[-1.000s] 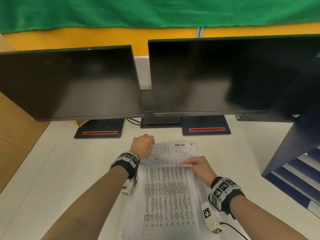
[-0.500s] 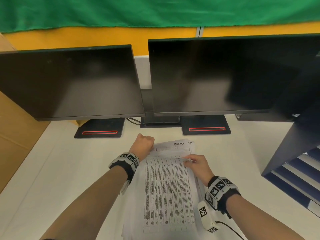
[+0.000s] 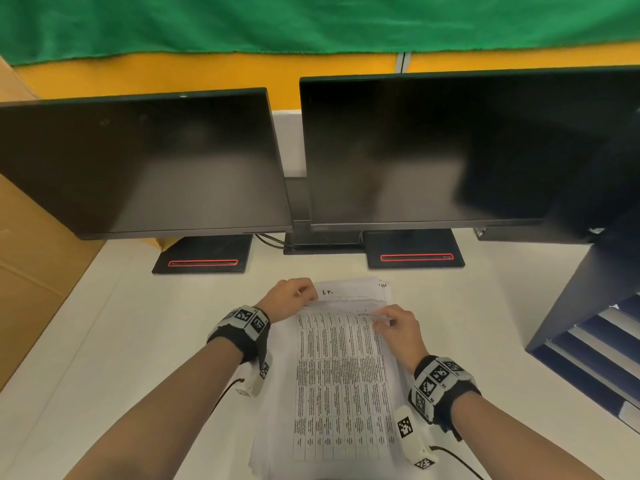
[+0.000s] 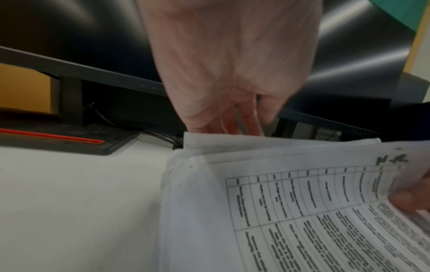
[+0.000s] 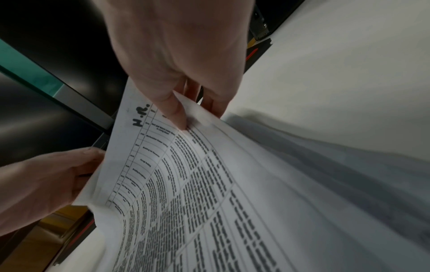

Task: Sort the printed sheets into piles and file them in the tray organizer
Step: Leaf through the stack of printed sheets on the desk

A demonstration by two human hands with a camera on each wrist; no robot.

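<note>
White desk (image 3: 104, 341) runs under you, two dark monitors (image 3: 145, 161) standing at its far edge. Your left hand (image 3: 290, 296) curls round the far left corner of the stack of printed sheets (image 3: 341, 386) lying flat in the middle. Your right hand (image 3: 398, 329) pinches the top sheet's (image 5: 209, 184) far right corner, thumb on top, lifting that edge. Further right, well apart from the paper, stands the dark blue tray organizer (image 3: 588, 341).

Black wristbands (image 3: 242, 336) with checkered markers
</note>
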